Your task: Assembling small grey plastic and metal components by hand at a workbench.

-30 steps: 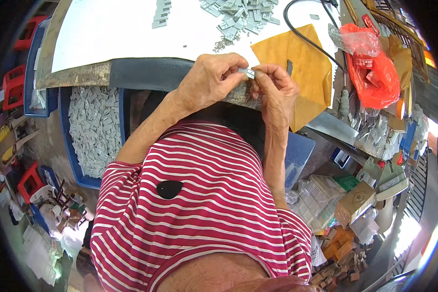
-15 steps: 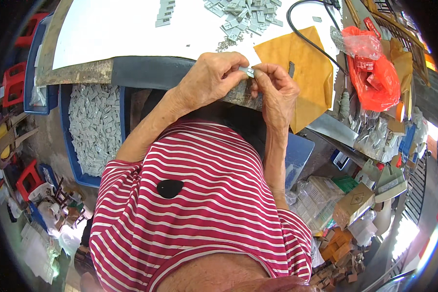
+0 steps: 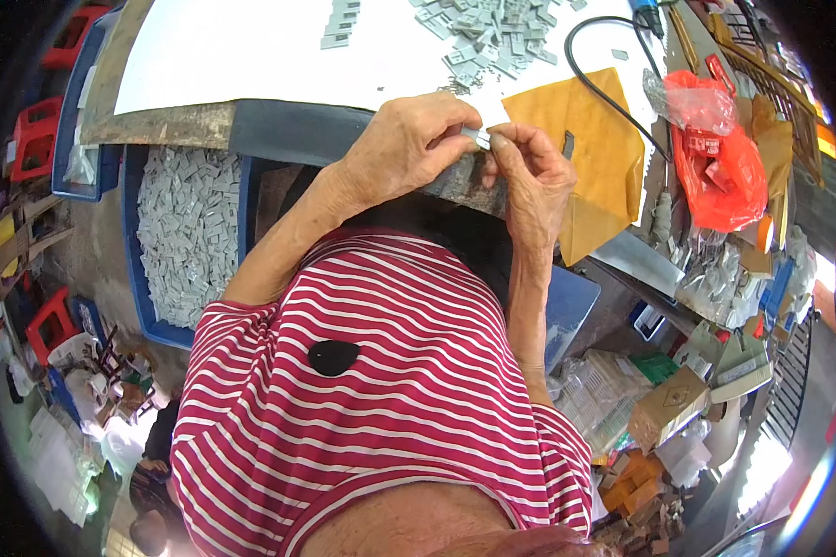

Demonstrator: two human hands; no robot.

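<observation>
together, left hand (image 3: pixel 404 148) and right hand (image 3: pixel 529 176) pinch one grey piece (image 3: pixel 478 138).

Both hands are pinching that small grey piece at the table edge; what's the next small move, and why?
Probably keep the left hand steady and let the right hand finish working the small grey piece, since both hands grip it between fingertips above the table edge.

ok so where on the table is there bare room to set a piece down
The white sheet is bare left of the heap of small grey pieces. The brown envelope is mostly free. It is crowded by the red bag and black cable.
</observation>
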